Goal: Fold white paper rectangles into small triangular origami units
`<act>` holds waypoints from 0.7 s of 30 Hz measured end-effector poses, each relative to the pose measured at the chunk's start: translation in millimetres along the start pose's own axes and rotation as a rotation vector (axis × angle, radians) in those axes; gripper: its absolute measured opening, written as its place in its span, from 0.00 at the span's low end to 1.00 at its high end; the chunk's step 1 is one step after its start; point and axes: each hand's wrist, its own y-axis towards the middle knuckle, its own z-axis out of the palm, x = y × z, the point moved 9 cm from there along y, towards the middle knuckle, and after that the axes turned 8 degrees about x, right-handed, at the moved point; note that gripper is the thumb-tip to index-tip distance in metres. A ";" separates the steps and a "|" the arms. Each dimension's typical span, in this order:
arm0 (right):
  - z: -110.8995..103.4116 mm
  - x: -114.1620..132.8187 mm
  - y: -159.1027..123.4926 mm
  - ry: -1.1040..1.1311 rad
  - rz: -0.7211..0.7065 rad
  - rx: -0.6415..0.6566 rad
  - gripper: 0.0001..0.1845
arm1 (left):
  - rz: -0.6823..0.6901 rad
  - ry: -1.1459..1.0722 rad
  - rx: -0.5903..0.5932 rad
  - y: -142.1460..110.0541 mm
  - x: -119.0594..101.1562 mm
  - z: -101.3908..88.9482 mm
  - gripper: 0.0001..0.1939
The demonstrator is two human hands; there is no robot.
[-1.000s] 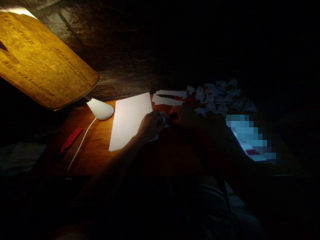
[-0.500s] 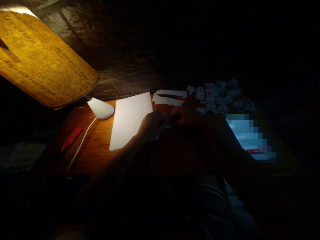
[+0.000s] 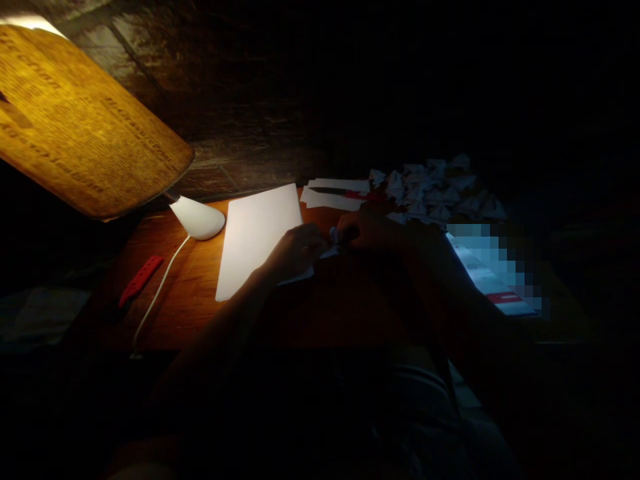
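Observation:
My left hand (image 3: pixel 301 245) is closed, its fingertips pinching a small piece of white paper (image 3: pixel 333 236) that looks curled or folded. From the other side, my right hand (image 3: pixel 367 231) grips the same paper between thumb and fingers. Shadow hides much of the right hand and the exact shape of the paper. Under and beside my left forearm lies a stack of white paper sheets (image 3: pixel 257 240). Beyond the hands are cut white paper pieces (image 3: pixel 340 183), with a dark-bladed, red-handled knife (image 3: pixel 327 191) across them.
A pile of small folded paper pieces (image 3: pixel 430 190) sits at the back right. A lit screen (image 3: pixel 480 273) glows beside my right forearm. On the left stand a lamp with a yellow printed shade (image 3: pixel 100 127), its white cord (image 3: pixel 163 287) and a red strap with holes (image 3: pixel 141 279).
The paper between my fingers has changed shape, from a thin upright curl to a more compact form. Both hands stay close together; the whole view has shifted slightly.

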 end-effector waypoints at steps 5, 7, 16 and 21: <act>-0.5 2.7 -0.1 0.024 -0.059 0.029 0.10 | -0.021 -0.019 -0.013 0.2 2.6 -0.1 0.06; -0.5 1.7 0.3 0.014 -0.049 0.022 0.11 | -0.026 -0.025 -0.018 1.0 4.5 0.6 0.05; 0.6 -0.7 3.9 -0.023 0.005 -0.009 0.10 | -0.070 -0.028 -0.045 5.2 12.4 2.2 0.05; 0.6 -4.4 3.2 -0.032 0.049 -0.027 0.08 | -0.092 -0.089 -0.090 4.2 16.9 2.2 0.07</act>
